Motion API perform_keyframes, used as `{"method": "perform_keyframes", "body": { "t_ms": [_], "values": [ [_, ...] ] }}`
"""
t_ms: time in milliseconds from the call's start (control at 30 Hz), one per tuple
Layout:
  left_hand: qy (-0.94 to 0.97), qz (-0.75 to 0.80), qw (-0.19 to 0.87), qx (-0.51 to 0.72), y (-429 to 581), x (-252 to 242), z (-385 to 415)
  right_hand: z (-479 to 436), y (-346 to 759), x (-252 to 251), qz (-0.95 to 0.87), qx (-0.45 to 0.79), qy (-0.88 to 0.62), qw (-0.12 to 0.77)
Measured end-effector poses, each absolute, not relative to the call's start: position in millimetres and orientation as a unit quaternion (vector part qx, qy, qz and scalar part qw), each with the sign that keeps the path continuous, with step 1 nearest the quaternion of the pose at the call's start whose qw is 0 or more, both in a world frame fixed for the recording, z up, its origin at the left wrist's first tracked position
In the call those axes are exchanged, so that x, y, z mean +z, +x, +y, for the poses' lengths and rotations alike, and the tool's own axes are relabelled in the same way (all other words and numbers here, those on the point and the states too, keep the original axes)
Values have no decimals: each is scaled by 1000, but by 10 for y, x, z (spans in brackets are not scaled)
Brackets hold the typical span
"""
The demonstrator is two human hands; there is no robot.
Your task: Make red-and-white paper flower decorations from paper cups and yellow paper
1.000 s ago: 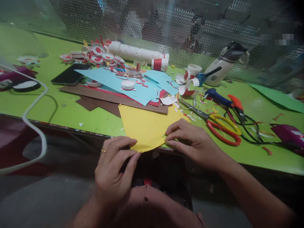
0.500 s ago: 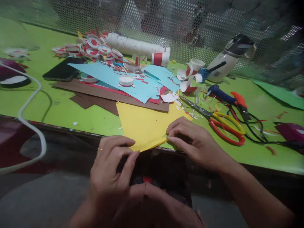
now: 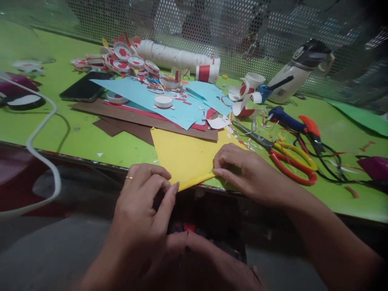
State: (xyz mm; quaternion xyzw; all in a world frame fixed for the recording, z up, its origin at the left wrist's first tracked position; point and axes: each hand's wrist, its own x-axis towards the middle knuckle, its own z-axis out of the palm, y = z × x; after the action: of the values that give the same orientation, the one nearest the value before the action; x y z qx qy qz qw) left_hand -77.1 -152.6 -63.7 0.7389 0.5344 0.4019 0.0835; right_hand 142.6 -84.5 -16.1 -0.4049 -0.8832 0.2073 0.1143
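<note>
A folded yellow paper sheet (image 3: 188, 155) lies at the near edge of the green table (image 3: 91, 139), its tip hanging over the edge. My left hand (image 3: 145, 202), with a ring on one finger, pinches the sheet's near corner between thumb and fingers. My right hand (image 3: 245, 171) presses its fingertips down on the sheet's right folded edge. Both hands are closed on the paper.
Behind the yellow sheet lie blue paper (image 3: 151, 99) and brown sheets (image 3: 127, 121), several red-and-white paper cup pieces (image 3: 121, 60), a phone (image 3: 86, 87), a stack of white cups (image 3: 178, 58). Red-yellow scissors (image 3: 287, 159), a glue gun (image 3: 291, 123), a bottle (image 3: 298, 68) lie right. A white cable (image 3: 39, 157) loops left.
The view shifted a little; the yellow sheet's near fold has flattened and sharpened. My left hand slid slightly up along the corner while my right fingertips stayed on the right edge.
</note>
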Motion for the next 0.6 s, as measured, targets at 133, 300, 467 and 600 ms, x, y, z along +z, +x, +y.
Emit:
{"method": "perform_keyframes", "body": {
  "t_ms": [133,300,467,600],
  "values": [
    [749,533,75,386,-787,-610,-1515,-808,1416,-174,-894,181,-400,92],
    [755,540,60,367,-792,-590,-1508,-787,1412,-185,-901,155,-397,79],
    [760,560,27,328,-790,-555,-1467,-784,1408,-184,-905,145,-392,81],
    [771,554,26,312,-805,-518,-1430,-799,1412,-181,-896,165,-399,107]
  ]
}}
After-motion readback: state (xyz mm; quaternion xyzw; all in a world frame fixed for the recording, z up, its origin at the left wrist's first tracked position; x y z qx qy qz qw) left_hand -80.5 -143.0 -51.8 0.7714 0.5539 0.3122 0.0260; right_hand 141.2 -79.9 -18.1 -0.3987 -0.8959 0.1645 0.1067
